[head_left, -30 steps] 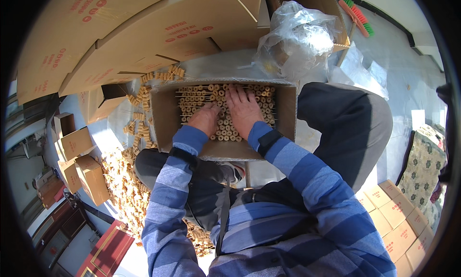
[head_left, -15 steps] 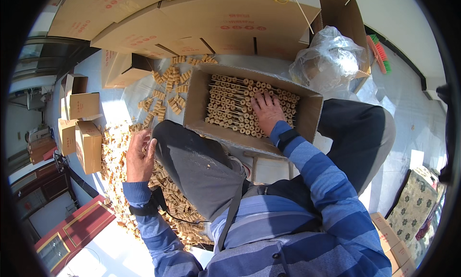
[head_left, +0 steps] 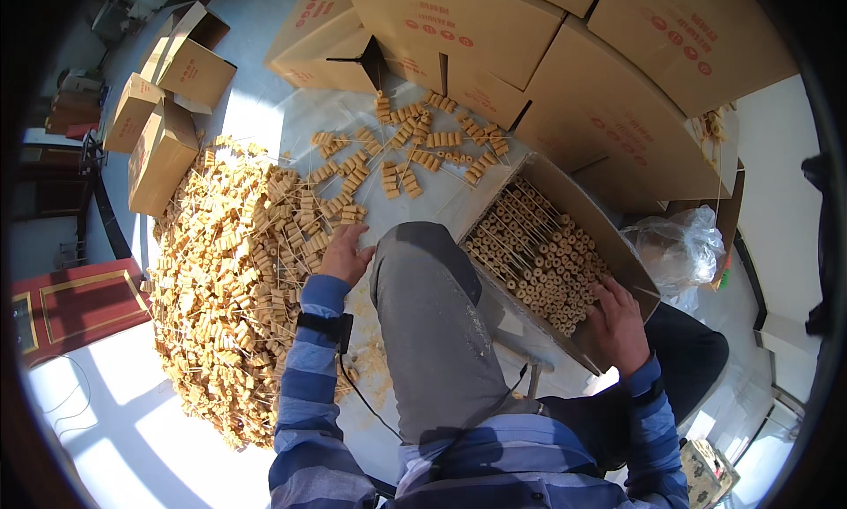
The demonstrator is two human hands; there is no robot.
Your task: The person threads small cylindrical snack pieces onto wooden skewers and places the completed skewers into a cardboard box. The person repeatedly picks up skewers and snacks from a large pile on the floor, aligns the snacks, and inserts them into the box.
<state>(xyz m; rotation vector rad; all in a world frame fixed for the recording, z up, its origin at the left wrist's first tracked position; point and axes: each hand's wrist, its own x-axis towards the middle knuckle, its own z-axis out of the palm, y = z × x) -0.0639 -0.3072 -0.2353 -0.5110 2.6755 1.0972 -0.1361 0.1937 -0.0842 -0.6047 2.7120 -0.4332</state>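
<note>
The left hand (head_left: 347,255), fingers loosely parted, is just beside the pile of skewered rings (head_left: 234,306); the right hand (head_left: 622,328) bends over packed skewers (head_left: 547,262) inside the carton (head_left: 609,244), its grip impossible to tell.

A person's right hand (head_left: 620,328) reaches into the lower right end of an open box (head_left: 604,227) packed with stick-threaded rings (head_left: 556,275), right of centre, while the left hand (head_left: 345,257) hangs near a sunlit heap (head_left: 229,306) at left; cardboard cartons (head_left: 609,112) fill the upper right of the frame, above a clear plastic bag (head_left: 681,249)
</note>
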